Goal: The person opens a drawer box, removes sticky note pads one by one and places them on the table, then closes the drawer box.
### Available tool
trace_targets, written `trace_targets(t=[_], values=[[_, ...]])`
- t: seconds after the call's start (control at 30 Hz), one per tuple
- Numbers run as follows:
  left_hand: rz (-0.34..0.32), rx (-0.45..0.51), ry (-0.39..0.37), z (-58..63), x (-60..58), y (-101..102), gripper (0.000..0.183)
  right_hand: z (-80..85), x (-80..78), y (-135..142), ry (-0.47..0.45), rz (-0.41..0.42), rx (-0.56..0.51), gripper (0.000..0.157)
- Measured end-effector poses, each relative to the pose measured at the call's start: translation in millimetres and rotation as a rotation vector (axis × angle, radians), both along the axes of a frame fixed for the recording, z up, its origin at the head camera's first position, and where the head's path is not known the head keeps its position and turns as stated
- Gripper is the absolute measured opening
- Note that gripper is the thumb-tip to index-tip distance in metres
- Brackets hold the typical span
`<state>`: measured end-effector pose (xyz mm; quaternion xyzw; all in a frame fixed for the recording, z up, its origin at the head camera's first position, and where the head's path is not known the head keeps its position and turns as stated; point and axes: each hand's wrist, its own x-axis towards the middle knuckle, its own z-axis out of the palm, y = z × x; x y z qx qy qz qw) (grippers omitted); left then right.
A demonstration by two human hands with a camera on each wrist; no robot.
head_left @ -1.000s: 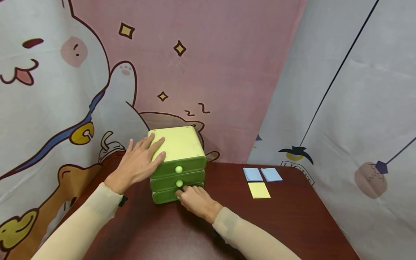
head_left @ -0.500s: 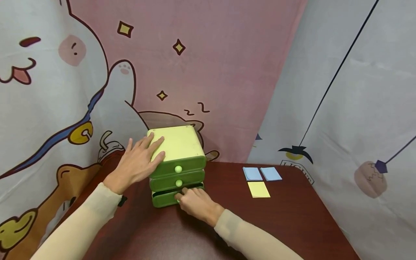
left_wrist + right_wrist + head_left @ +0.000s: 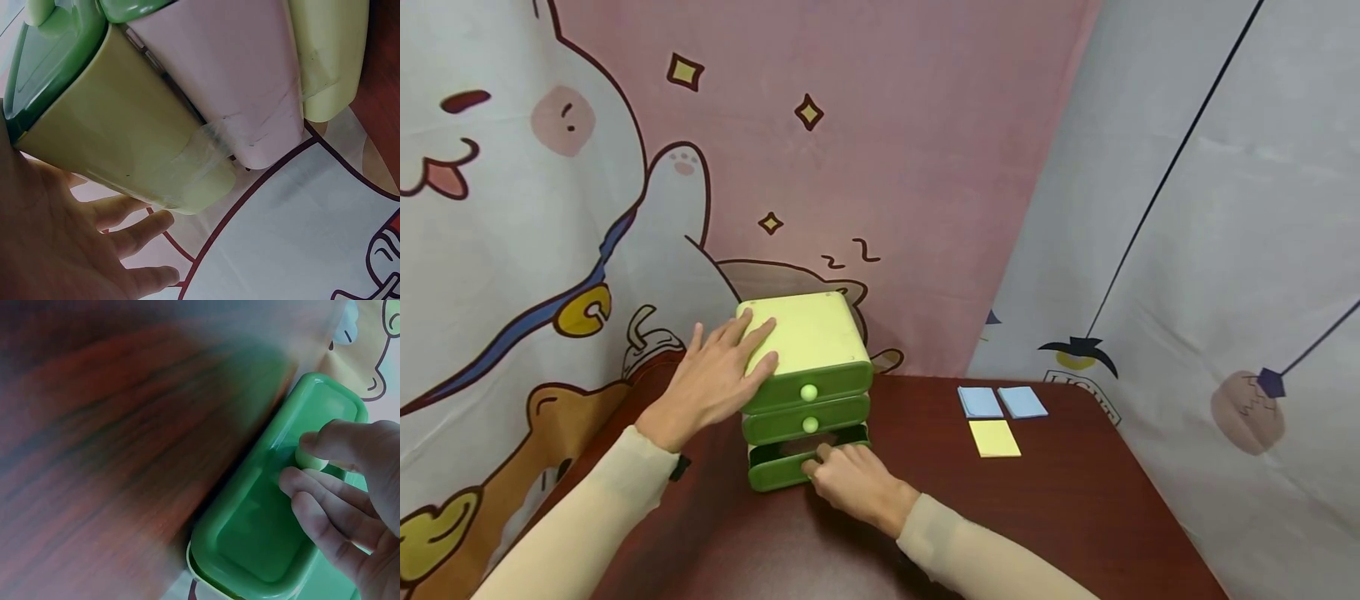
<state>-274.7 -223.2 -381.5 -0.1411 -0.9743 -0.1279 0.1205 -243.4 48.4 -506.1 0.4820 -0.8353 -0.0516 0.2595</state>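
A small chest of drawers [image 3: 808, 333] with a pale yellow top and three green drawer fronts stands on the table. My left hand [image 3: 711, 383] rests on the left part of its top, fingers spread and straight. In the left wrist view that hand [image 3: 81, 231] lies along the yellow upper section [image 3: 125, 131]. The bottom drawer [image 3: 778, 472] is pulled partway out, showing a dark inside. My right hand [image 3: 857, 483] is at its front; in the right wrist view thumb and fingers pinch the round light-green drawer knob [image 3: 310, 460].
Two light blue sticky-note pads [image 3: 980, 402] and a yellow sticky-note pad [image 3: 995, 438] lie on the dark red-brown table [image 3: 1075, 500], right of the chest. A cartoon-printed cloth [image 3: 925, 192] hangs behind and at both sides.
The bottom drawer has slid out toward me, from nearly closed to partway open, with my right hand moving along at its knob. My left hand stays on the chest's top.
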Motion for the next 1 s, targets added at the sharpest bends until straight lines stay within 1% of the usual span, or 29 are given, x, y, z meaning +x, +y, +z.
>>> trace_targets(t=[0.2, 0.33, 0.53, 0.8, 1.0], values=[[0.002, 0.003, 0.004, -1.2, 0.9, -1, 0.076, 0.2, 5.4, 2, 0.009, -0.007, 0.023, 0.017], [0.0, 0.004, 0.006, -1.5, 1.2, -1, 0.077, 1.9, 9.8, 3, 0.034, -0.012, 0.039, 0.018], [-0.006, 0.004, 0.011, -1.5, 0.3, -1, 0.077, 0.7, 16.0, 8, 0.043, -0.007, 0.041, 0.019], [-0.006, 0.003, 0.013, -1.7, -0.2, -1, 0.076, -1.1, 25.9, 12, 0.108, -0.011, 0.076, 0.016], [-0.007, -0.001, 0.018, -1.8, -1.2, -1, 0.076, -0.7, 32.4, 15, 0.123, -0.001, 0.095, 0.017]])
